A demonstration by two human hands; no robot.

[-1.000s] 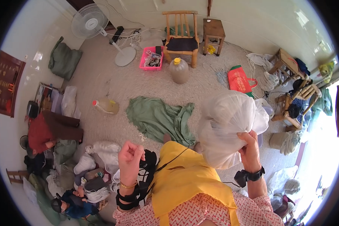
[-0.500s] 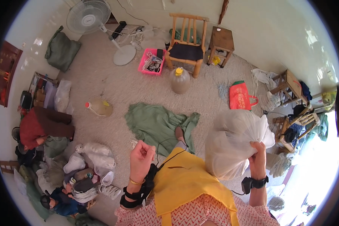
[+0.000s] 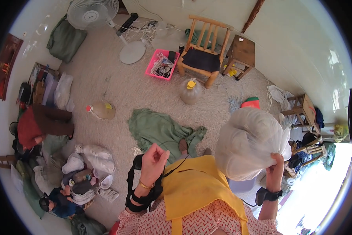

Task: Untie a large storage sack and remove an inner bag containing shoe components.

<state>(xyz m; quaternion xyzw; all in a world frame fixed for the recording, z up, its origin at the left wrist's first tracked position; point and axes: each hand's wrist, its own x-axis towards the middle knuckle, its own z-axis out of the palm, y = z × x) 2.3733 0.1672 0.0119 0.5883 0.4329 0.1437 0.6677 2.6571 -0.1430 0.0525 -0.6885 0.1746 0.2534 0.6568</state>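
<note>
My right hand (image 3: 275, 166) is closed on the gathered end of a big, translucent white plastic bag (image 3: 244, 143). The bag bulges with pale contents that I cannot make out and is held up off the floor. My left hand (image 3: 152, 162) is raised in front of the yellow apron (image 3: 201, 184), its fingers pinched together; whether anything small is between them cannot be made out. A crumpled green cloth (image 3: 156, 129) lies on the floor ahead, with one of my shoes (image 3: 183, 145) on its edge.
Two large bottles, one yellow-capped (image 3: 191, 92) and one red-capped (image 3: 101, 110), stand ahead. Behind are a pink basket (image 3: 160, 74), bamboo chair (image 3: 201, 58), wooden stool (image 3: 241, 53) and fan (image 3: 132, 53). Two people, one bending (image 3: 37, 125), one low down (image 3: 60, 203), are among bundles at left.
The view has shifted, and the plastic bag now covers most of the red bag behind it. My left hand has moved slightly right, still pinched. My right hand still grips the plastic bag.
</note>
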